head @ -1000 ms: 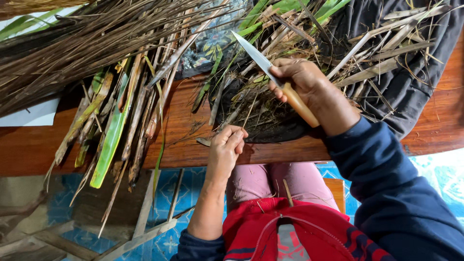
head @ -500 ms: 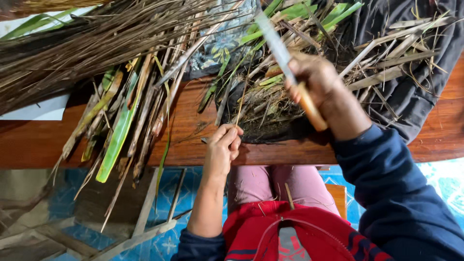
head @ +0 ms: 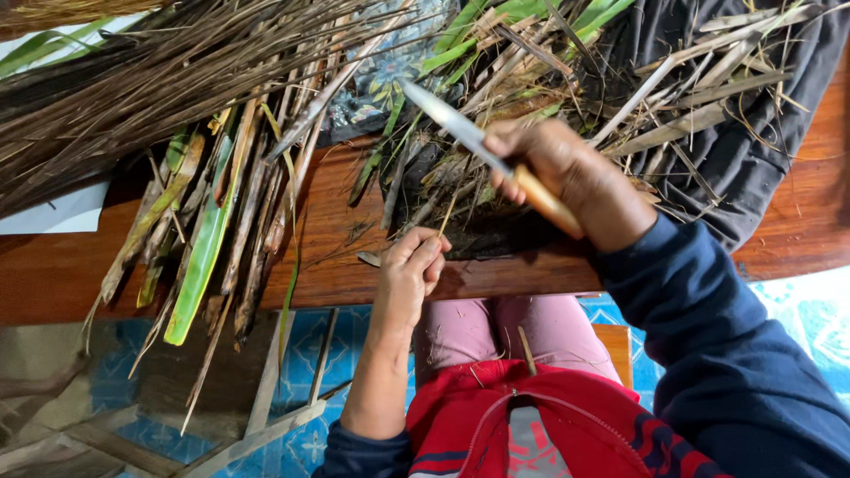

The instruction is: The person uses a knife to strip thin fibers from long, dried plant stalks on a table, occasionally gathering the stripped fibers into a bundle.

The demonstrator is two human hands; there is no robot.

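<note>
So nearest to me it's just my lap, pink trousers point(head: 522, 332) and the red zip top point(head: 549, 425), with a stray sliver of stalk lying on them. Just past that is the near edge of the wooden table point(head: 336, 265), and my left hand point(head: 409, 270) sits right there, fingers curled in, pinching one thin pale strip point(head: 449, 215) that sticks up toward the blade. A bit further and to the right, my right hand point(head: 567, 177) is wrapped tight round the light wooden handle of the knife point(head: 482, 146), blade pointing far-left over the dark pile of scrapings. Honest worry here: the edge is close to my left fingertips, and the strip is so thin that if it snaps or the blade skids off it, I reckon it runs straight at my fingers. Left of all that lie green and brown leaf strips point(head: 208, 235) hanging over the table edge, which could slide off if I bump them. Farthest back there's a big bundle of dry brown ribs point(head: 168, 80) on the left and a dark cloth point(head: 735, 142) covered in trimmings on the right.
</note>
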